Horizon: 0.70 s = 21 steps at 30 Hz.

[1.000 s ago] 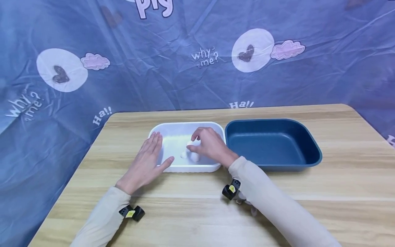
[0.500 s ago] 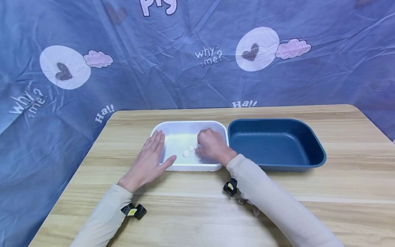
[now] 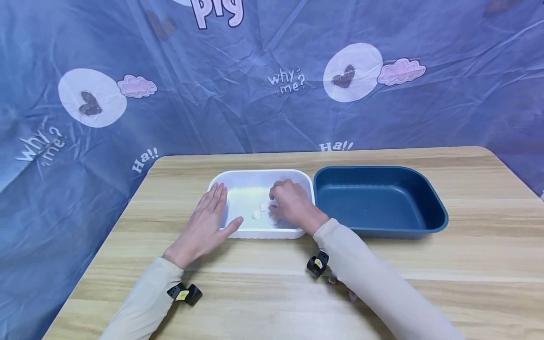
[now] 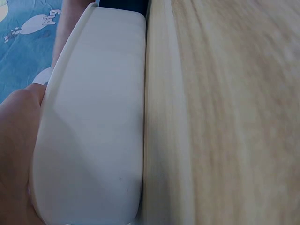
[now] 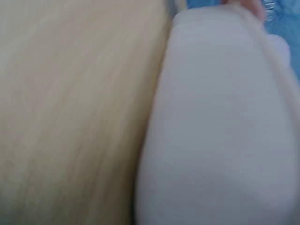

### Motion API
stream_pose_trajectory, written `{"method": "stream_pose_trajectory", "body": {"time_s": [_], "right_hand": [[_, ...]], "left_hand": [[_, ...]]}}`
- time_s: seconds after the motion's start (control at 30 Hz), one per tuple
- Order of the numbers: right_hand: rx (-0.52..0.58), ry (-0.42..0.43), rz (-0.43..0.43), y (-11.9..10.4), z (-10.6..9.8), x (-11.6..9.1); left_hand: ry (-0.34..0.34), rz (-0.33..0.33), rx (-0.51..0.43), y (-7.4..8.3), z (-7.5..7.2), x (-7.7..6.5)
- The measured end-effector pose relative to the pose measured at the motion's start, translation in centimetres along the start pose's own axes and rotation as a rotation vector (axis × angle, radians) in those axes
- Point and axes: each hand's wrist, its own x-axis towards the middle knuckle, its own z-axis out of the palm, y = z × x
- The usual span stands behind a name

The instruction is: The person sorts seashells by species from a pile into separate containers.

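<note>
In the head view, my left hand (image 3: 201,222) lies over the left side of a white rectangular tray (image 3: 259,232), its fingers straight and its thumb at the front rim. My right hand (image 3: 291,200) reaches down inside the tray's right half with its fingers curled. Small rounded white pieces (image 3: 256,215) lie on the tray floor, just left of its fingertips. I cannot tell whether a piece is between the right fingers and thumb. Both wrist views are filled mostly by the outer wall of the white tray (image 4: 93,112).
A deep dark-blue basin (image 3: 369,200) stands right beside the white tray. Small greyish lumps (image 3: 352,296) lie on the wooden table (image 3: 263,302), partly hidden beneath the right forearm. Behind the table hangs a blue printed cloth (image 3: 246,108).
The right hand has shifted slightly right and lower in the tray, and its fingers have closed in from a wider pinch, revealing white pieces. The left hand stays on the tray.
</note>
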Motion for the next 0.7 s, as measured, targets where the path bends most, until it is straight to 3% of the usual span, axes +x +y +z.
{"method": "stream_pose_trajectory", "body": {"time_s": [0.33, 0.57, 0.7], "right_hand": [[0.092, 0.221, -0.02, -0.2, -4.7, -4.9], [0.068, 0.306, -0.113, 1.3, -4.8, -10.6], [0.106, 0.36, -0.162, 2.1, -4.7, -13.9]], "left_hand": [[0.003, -0.008, -0.003, -0.4, 0.1, 0.0], [-0.007, -0.006, -0.007, -0.2, 0.1, 0.2], [-0.009, 0.001, -0.001, -0.3, 0.1, 0.4]]}}
